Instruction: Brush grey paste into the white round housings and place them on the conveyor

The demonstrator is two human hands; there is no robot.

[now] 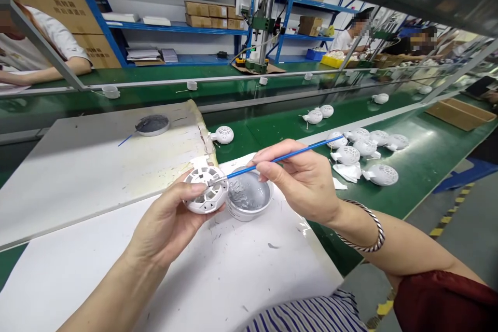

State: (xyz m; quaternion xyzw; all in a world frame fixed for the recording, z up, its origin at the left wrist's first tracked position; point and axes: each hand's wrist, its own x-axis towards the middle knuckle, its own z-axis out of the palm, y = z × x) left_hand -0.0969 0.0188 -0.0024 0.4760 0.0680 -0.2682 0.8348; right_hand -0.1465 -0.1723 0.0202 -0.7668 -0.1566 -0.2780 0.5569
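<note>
Bench (233, 275): left hand (167, 223), one shell (206, 189); right hand (299, 179), paintbrush (280, 158).

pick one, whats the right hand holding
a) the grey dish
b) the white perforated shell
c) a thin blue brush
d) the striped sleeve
C: the right hand pinches the thin blue brush between thumb and fingers, its tip reaching the white perforated shell held in the left hand.
</note>
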